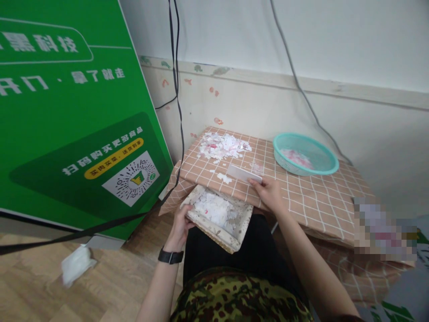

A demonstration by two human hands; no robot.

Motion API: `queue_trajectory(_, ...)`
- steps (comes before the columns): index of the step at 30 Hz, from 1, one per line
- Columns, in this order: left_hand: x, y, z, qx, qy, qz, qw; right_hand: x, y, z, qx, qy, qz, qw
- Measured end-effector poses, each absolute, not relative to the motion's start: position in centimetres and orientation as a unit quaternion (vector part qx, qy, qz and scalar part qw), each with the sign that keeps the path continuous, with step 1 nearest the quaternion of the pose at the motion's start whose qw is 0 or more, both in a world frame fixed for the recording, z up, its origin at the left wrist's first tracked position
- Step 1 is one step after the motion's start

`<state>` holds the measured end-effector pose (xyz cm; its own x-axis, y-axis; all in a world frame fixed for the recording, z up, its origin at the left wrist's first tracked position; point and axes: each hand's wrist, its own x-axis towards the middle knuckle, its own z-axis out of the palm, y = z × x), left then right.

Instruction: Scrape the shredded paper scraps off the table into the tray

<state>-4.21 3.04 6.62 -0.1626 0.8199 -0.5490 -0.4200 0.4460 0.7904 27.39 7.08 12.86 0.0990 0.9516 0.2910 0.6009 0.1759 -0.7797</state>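
Fingers (256, 182) of the right hand (270, 193) clamped on the right end of a white card (241, 172), the gap between them no more than its thickness, and that card is out over the front edge of the checked table (301, 203)! Whether its lower edge touches the cloth, one can't tell. Down below, the left hand (182, 223) has the shallow tray (241, 230), fingers closed around its left end, thumb up at the rim. That tray sits tilted at the table's front edge, above the person's lap, with white paper scraps (212, 208) heaped inside and 1 red fleck among them. Just beside the card's left end, a few loose scraps (224, 178) on the cloth; farther back, a big pile of white and pink pieces (224, 146). And over on the right, a turquoise basket (330, 166), more pink and white bits (296, 158) in the bottom!
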Motion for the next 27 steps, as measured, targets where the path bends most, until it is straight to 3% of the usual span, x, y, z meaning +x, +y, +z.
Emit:
queue_trajectory(10,-4.1,3.0,7.1,0.174,0.566,0.515,0.619,26.0,4.0,13.8,-0.612,-0.656,0.177,0.406)
queue_trajectory(14,-4.1,3.0,7.1,0.176,0.563,0.512,0.624,25.7,4.0,13.8,-0.586,-0.663,0.241,0.399)
queue_trajectory(20,-4.6,3.1,6.6,0.176,0.575,0.517,0.61,25.7,9.0,14.0,-0.612,-0.601,0.197,0.475)
queue_trajectory(27,-5.8,3.4,6.1,0.182,0.586,0.502,0.609,25.7,12.8,13.6,-0.612,-0.645,0.176,0.422)
